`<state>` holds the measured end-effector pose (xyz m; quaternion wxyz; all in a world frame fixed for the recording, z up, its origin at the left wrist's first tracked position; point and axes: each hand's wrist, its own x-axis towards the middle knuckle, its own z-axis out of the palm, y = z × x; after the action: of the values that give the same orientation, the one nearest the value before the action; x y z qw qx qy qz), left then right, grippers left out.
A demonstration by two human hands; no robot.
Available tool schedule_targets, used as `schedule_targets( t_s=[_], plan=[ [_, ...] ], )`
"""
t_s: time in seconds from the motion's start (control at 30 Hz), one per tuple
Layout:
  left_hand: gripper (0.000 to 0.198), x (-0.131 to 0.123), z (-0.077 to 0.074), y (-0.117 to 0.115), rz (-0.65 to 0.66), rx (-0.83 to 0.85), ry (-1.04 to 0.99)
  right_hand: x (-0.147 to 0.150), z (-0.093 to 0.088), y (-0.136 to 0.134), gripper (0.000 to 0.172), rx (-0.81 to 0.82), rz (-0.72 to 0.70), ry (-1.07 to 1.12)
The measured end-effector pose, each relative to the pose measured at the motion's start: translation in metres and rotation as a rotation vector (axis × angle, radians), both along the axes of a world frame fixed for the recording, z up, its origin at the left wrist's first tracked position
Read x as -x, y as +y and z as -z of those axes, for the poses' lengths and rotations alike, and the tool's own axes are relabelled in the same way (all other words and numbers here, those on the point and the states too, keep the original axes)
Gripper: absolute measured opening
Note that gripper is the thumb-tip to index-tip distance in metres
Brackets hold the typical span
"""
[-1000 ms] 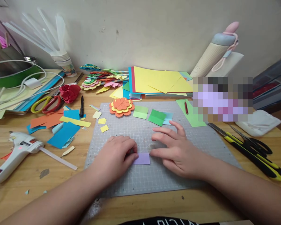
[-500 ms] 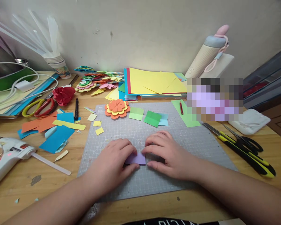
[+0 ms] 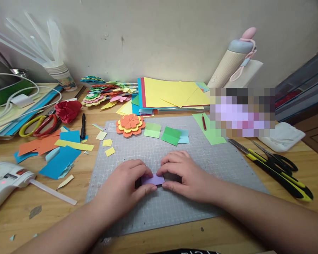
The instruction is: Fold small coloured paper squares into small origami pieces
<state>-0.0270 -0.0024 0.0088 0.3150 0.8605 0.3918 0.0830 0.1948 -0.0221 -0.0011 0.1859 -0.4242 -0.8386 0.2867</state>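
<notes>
Purple paper [image 3: 152, 180] on the cutting mat [image 3: 185, 210], nearer the mat's near edge than its far edge, roughly midway between its left and right edges. Left hand [image 3: 131, 178]: grip nearly closed on the paper's left end, 1 finger at the far edge, thumb at the near edge. Right hand [image 3: 181, 173]: same grip, right end. Pinch force: can't tell.

Handling, judged: very light, thin, creases easily, could slide on the mat; best held by edges or corners, light pressure. 2 hands nearly meet, so little room between them.

Mat grid visible between paper and near edge, decent room that side. Toward the far edge: paper flower [image 3: 130, 125], light green piece [image 3: 152, 130], green piece [image 3: 171, 135]. Near the mat's left edge, yellow squares [image 3: 107, 143]. Utility knife [image 3: 275, 173] by the right edge, on the surface [image 3: 137, 243]; watch that blade.
</notes>
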Motion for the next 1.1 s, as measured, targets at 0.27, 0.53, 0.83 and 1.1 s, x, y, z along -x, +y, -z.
schedule_targets(
  t_s=[0.27, 0.53, 0.83, 1.1],
  plan=[
    [0.014, 0.000, 0.000, 0.000, -0.039, -0.004, -0.036, -0.001, 0.001, 0.000, 0.019, -0.014, -0.019, -0.003],
    [0.019, 0.004, 0.008, -0.006, -0.041, -0.139, -0.047, -0.003, 0.006, 0.004, 0.010, -0.048, 0.020, 0.104],
    [0.020, -0.002, -0.003, -0.007, -0.197, 0.100, -0.210, 0.002, -0.003, -0.010, 0.018, 0.543, 0.266, 0.669],
    [0.017, -0.003, -0.005, -0.014, -0.070, -0.136, -0.279, 0.023, -0.013, -0.015, 0.016, 1.244, 0.383, 1.123]
  ],
)
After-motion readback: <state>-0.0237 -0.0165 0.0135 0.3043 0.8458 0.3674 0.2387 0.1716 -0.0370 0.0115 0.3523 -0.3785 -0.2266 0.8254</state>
